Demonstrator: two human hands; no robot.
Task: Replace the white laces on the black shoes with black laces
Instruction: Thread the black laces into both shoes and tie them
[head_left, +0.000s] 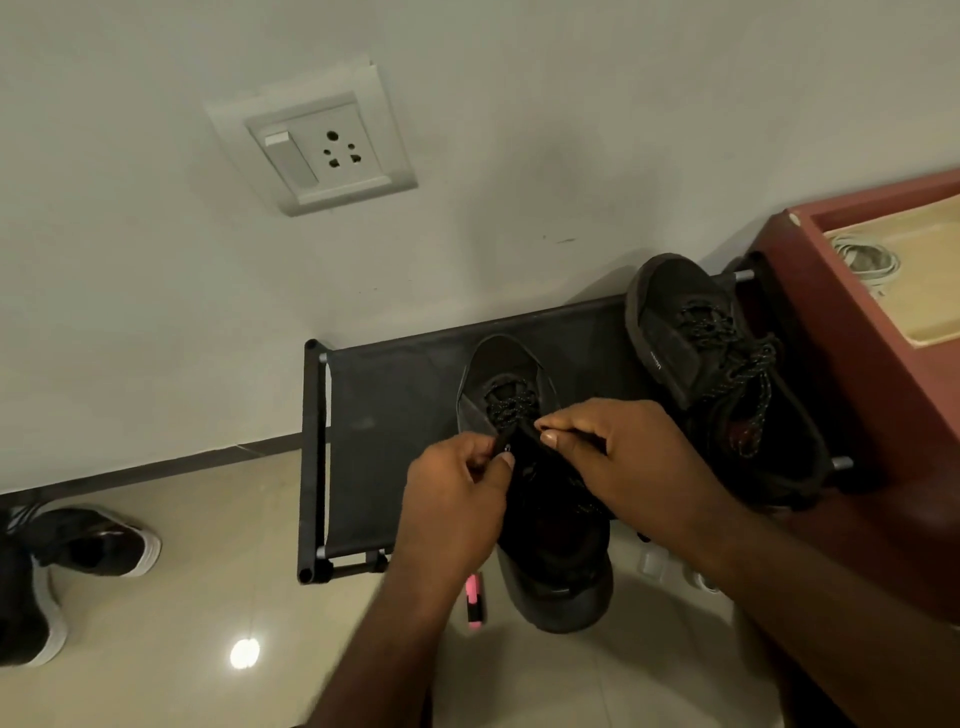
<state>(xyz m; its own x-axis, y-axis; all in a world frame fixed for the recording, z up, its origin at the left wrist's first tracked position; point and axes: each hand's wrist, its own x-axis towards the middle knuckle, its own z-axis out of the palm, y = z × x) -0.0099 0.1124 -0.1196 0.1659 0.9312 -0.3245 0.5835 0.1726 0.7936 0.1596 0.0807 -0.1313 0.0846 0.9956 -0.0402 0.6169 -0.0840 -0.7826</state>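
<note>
The left hand (457, 483) and right hand (618, 457), fingers (558, 423) curled, each pinch an end of the black lace (511, 402) over the near shoe (556, 545) on the rack (395, 395); lacing looks nearly complete, so tightening and tying likely follow.

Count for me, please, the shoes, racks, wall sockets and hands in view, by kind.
Black shoes on the rack: 2, near shoe and far shoe
White-soled shoes on the floor: 2, upper shoe and lower shoe
Racks: 1
Sockets: 1, the wall socket
Hands: 2, left hand and right hand, each pinching the black lace
Total: 8
</note>
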